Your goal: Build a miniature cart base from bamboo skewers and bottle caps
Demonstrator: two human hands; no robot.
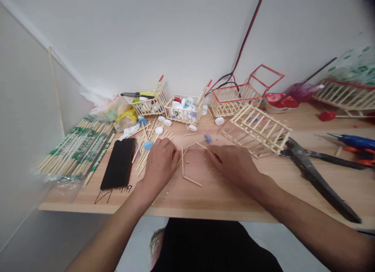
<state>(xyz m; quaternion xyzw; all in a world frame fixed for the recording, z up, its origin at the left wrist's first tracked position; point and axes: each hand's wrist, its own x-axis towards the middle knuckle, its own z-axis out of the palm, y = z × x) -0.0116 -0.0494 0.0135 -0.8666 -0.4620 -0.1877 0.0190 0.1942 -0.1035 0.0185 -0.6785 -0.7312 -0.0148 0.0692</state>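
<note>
**Worktop [222,198], items as seen, placed w/ ref. to the phone [118,163]:**

1. Left hand [160,162]: just right of the phone, palm down, fingers curled over the loose sticks [142,153]. Can't tell whether it grips one or only rests on them.
2. Right hand [233,162]: well right of the phone, fingertips pressed together on the near end of a thin stick [202,146].
3. Thin stick: pale wood, straight and slender, lying flat and slanting away from the fingers. A blue cap [208,138] sits just beside it; joined or not, can't tell.
4. Two short sticks [182,160]: right of the phone, between the hands, on bare wood.
5. Stick frame [258,129]: ladder-like, tipped on its side, far right of the phone.
6. Baskets w/ caps [184,108]: behind the phone, by the wall.
7. Scissors [316,174]: furthest right, blades shut.
8. Chopstick packs [79,147]: left of the phone.

**Risks, as I judge them:**
- The stick looks brittle, so too much finger pressure could snap it.
- The cap is round and light, and a nudge from either hand might send it rolling.
- A wrist sweep could scatter the loose pile or push the phone toward the edge.
</note>
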